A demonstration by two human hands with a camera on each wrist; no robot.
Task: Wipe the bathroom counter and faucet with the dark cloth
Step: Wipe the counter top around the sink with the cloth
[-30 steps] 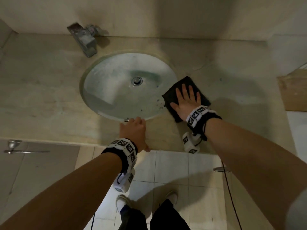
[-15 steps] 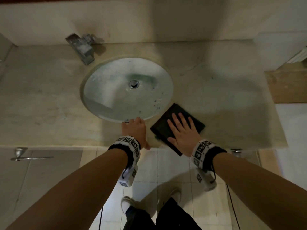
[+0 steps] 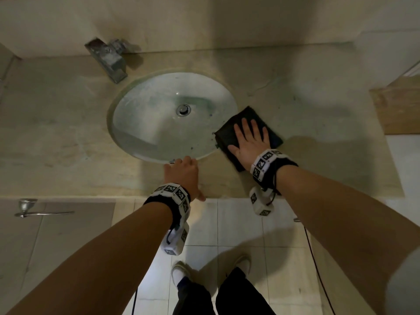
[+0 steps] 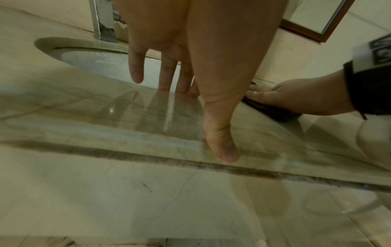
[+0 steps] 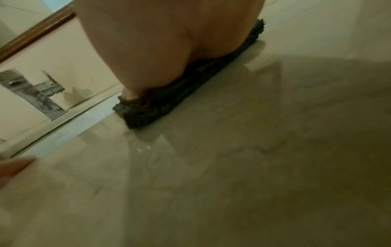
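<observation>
A folded dark cloth point(image 3: 227, 135) lies flat on the beige stone counter point(image 3: 318, 137), just right of the round sink point(image 3: 145, 123). My right hand point(image 3: 248, 139) presses on it with straight, spread fingers. The right wrist view shows my palm on the cloth point(image 5: 169, 97). My left hand point(image 3: 181, 176) rests flat on the counter's front strip, its fingertips at the sink's near rim and fingers point(image 4: 135, 66) straight, thumb toward the edge. The square metal faucet point(image 3: 106, 59) stands at the back left of the sink, apart from both hands.
The counter's front edge point(image 3: 227, 197) runs just behind my wrists, with tiled floor and my feet point(image 3: 181, 271) below. A wall closes the back. A wooden surface point(image 3: 397, 105) lies at the far right. A metal bar point(image 3: 34, 213) sticks out at the lower left.
My right hand slid the cloth toward the front edge, then back away to beside the sink's right rim. The left hand stayed on the front strip.
</observation>
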